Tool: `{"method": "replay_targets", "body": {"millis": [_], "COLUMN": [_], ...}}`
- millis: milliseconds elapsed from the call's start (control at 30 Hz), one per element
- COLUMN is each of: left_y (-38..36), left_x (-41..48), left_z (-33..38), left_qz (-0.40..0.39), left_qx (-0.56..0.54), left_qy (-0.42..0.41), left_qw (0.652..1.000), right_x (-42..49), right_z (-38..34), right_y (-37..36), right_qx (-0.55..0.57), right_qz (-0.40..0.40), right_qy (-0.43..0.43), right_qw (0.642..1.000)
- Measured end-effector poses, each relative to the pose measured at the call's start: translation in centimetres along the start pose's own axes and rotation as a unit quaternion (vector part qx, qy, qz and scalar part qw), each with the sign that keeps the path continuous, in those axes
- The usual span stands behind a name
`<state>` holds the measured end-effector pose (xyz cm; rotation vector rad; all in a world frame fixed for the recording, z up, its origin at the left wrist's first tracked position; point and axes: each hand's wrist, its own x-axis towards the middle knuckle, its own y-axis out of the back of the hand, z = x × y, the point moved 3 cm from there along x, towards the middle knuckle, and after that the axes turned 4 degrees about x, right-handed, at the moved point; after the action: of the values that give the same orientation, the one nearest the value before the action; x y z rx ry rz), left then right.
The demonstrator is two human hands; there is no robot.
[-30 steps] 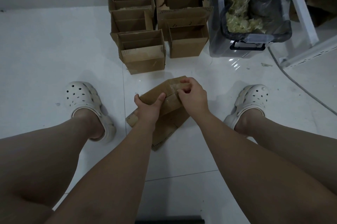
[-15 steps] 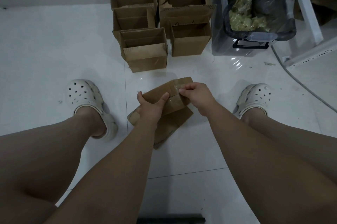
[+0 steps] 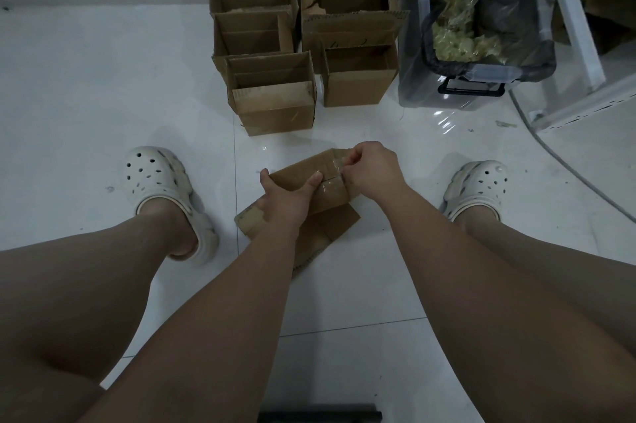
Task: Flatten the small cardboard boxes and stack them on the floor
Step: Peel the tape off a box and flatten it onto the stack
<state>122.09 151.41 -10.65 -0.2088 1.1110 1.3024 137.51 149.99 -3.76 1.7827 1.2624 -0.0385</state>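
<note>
View from a head camera, looking down between a seated person's bare legs at a white tiled floor [image 3: 103,95]. A small cardboard box [image 3: 303,178] was held low over the floor, between the knees, with a band of clear tape [image 3: 332,181] across its top face. The left grip [image 3: 285,197], a bare hand, was curled round the box's near left end, thumb pressed on the top face and fingers wrapped over the left edge. The right grip [image 3: 373,169] was bunched at the box's far right corner, thumb and fingertips pinching the tape there. Under the box lay a flat cardboard piece [image 3: 330,233] on the floor; whether the box touched it could not be told.

Beyond the hands, open boxes [image 3: 275,95] stood upright in two rows running back to the wall, flaps raised. Just right of them sat a clear plastic bin [image 3: 413,78] lined with a black bag [image 3: 537,61] holding crumpled yellowish film. A white frame [image 3: 571,9] stood at the far right, and a grey cable [image 3: 568,164] ran across the tiles near it. The person wore white clogs, the left clog [image 3: 155,178] and right clog [image 3: 478,185] planted well apart on either side of the box.
</note>
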Motion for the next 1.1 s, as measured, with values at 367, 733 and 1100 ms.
{"method": "replay_targets", "body": {"millis": [367,733,1100], "left_y": [0.5,-1.2,-2.2], "left_x": [-0.8,-3.7,-3.0], "left_z": [1.3,1.4,2.3], "left_qz": [0.098,0.118,0.039], "left_qx": [0.102,0.329,0.404], "left_qy": [-0.082,-0.417,-0.395], "left_qw": [0.987,0.839,0.824], "right_x": [-0.4,-0.7,0.0], "right_z": [1.9,3.5,2.7], "right_y": [-0.9,-1.5,-1.5], "right_qx": [0.132,0.334,0.339], "right_qz": [-0.048,-0.016,0.04], "right_qy": [-0.124,-0.203,-0.159], "right_qw": [0.982,0.921,0.926]}}
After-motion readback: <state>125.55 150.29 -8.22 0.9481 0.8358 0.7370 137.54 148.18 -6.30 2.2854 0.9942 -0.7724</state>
